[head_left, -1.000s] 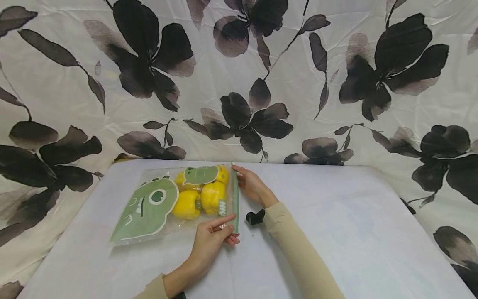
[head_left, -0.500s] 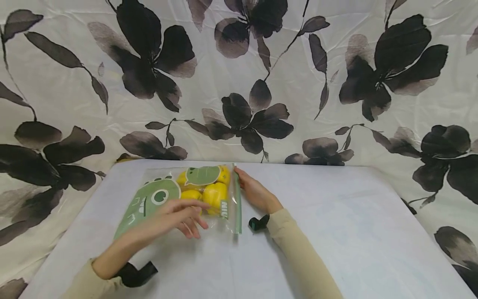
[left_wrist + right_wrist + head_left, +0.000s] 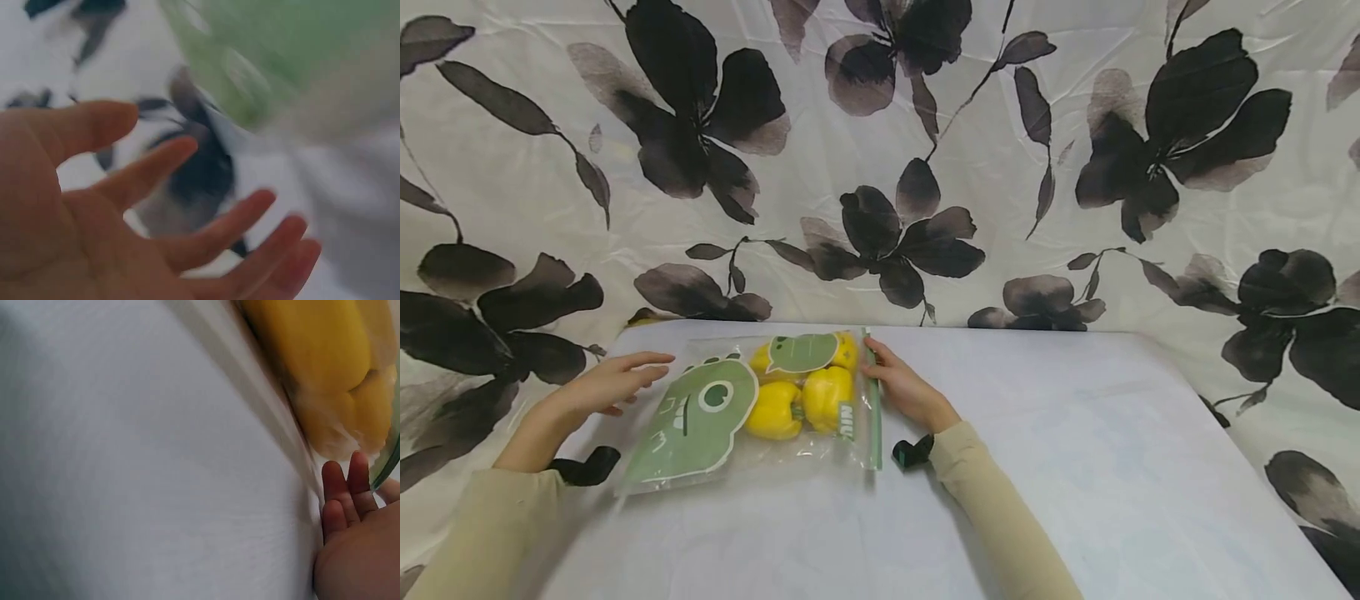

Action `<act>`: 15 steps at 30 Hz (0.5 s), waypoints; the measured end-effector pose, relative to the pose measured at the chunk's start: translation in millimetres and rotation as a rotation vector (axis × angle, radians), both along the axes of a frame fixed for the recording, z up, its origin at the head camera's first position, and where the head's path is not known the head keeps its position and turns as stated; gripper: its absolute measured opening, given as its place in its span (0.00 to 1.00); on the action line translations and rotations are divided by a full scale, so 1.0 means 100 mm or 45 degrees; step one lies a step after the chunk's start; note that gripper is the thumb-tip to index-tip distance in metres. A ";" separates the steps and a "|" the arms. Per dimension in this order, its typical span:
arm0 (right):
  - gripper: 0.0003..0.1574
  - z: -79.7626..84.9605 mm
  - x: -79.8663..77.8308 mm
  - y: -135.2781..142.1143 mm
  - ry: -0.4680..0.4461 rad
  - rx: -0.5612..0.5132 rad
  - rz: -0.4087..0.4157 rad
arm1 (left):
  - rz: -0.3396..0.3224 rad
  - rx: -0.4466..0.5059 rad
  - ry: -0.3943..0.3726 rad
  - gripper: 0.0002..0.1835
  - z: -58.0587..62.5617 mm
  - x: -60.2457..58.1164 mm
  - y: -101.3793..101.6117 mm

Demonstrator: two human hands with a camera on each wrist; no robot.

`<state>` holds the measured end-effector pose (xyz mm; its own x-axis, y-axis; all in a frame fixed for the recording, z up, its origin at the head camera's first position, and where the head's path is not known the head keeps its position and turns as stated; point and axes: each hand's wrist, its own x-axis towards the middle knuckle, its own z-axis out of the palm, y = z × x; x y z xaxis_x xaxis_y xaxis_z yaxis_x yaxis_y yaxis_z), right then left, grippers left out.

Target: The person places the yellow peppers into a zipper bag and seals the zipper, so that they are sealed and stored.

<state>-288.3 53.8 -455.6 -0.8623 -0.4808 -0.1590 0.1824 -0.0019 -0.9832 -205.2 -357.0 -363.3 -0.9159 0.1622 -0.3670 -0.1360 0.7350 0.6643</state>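
Note:
A clear zip bag (image 3: 730, 450) with a green cartoon print and a green zip strip lies on the table. Several yellow bell peppers (image 3: 774, 410) are inside it, partly covered by the print. My right hand (image 3: 913, 387) holds the bag's zip edge near its far corner. In the right wrist view the fingers (image 3: 334, 481) are on one side of the bag's edge, with the thumb on the other. Off the bag's left end, my left hand (image 3: 602, 387) is spread and holds nothing. Its fingers (image 3: 219, 234) are apart from the bag in the left wrist view.
A white cloth covers the table (image 3: 1075, 467). Behind it hangs a pale curtain (image 3: 1022, 192) with dark flowers. A black wrist mount (image 3: 587, 467) sits under the left wrist, another at the right wrist.
My left hand has let go of the near end of the zip edge and swung left across the bag to beyond its left end. The right hand stays at the zip edge.

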 end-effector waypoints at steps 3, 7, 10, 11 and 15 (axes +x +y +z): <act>0.41 -0.01 0.00 -0.02 0.013 0.006 -0.027 | -0.004 0.090 -0.144 0.36 -0.15 -0.05 -0.12; 0.41 -0.02 0.01 -0.03 0.043 -0.002 -0.048 | 0.012 0.246 -0.174 0.37 -0.33 -0.09 -0.14; 0.40 -0.01 0.02 -0.02 0.089 -0.009 -0.070 | -0.002 0.374 -0.128 0.37 -0.42 -0.11 -0.10; 0.40 0.00 0.02 -0.01 0.105 -0.012 -0.078 | -0.008 0.403 -0.104 0.37 -0.44 -0.12 -0.08; 0.40 0.05 0.02 0.06 0.142 0.028 -0.113 | -0.024 0.458 -0.006 0.35 -0.48 -0.15 0.04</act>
<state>-285.8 59.8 -450.4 -0.9142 -0.3991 -0.0696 0.0721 0.0090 -0.9974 -220.4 -352.8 -411.7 -0.9099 0.2988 -0.2878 -0.1286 0.4565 0.8804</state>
